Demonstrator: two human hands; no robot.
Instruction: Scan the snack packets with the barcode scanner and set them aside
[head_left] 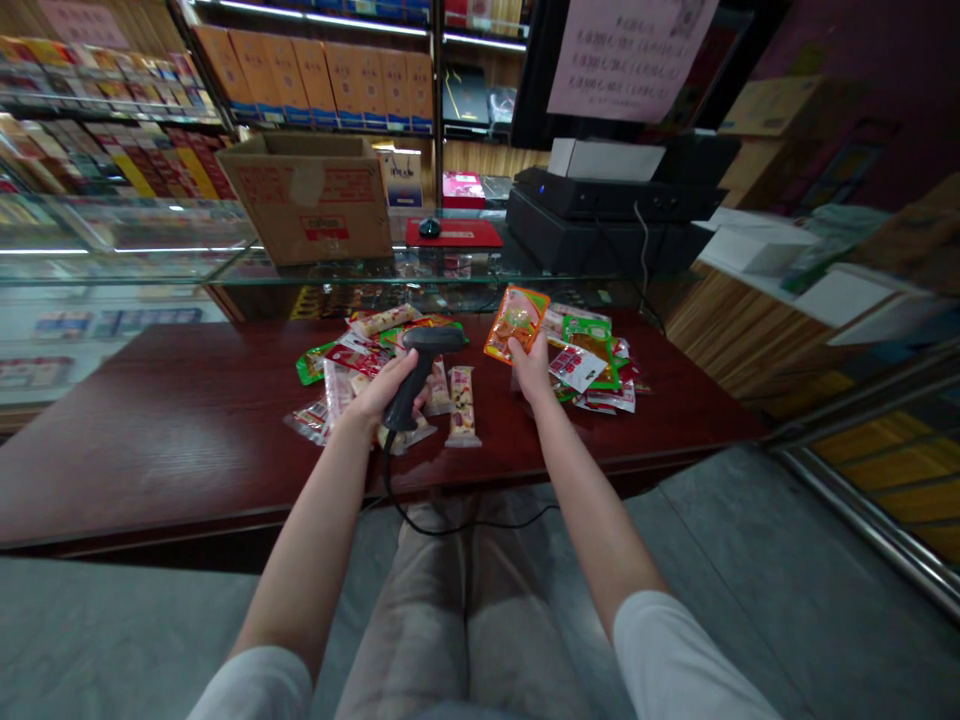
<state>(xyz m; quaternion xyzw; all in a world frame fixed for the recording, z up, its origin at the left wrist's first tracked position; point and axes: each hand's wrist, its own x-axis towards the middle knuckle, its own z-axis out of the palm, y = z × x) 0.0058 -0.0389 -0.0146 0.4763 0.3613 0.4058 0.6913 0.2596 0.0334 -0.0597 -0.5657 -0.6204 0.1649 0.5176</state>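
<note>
Two hands are full above the dark red wooden table (187, 460): the left hand (382, 390) wraps a black corded barcode scanner (416, 375), while the right hand (531, 368) pinches an upright orange plastic snack packet (517, 322) near the scanner.

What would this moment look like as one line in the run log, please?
left hand: black barcode scanner | right hand: orange snack packet | nearby: loose snack packets on dark red counter

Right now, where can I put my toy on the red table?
Bare wood on the dark red table lies left of the snack packets, and also right of them. It's crowded around the left hand and right hand.
</note>
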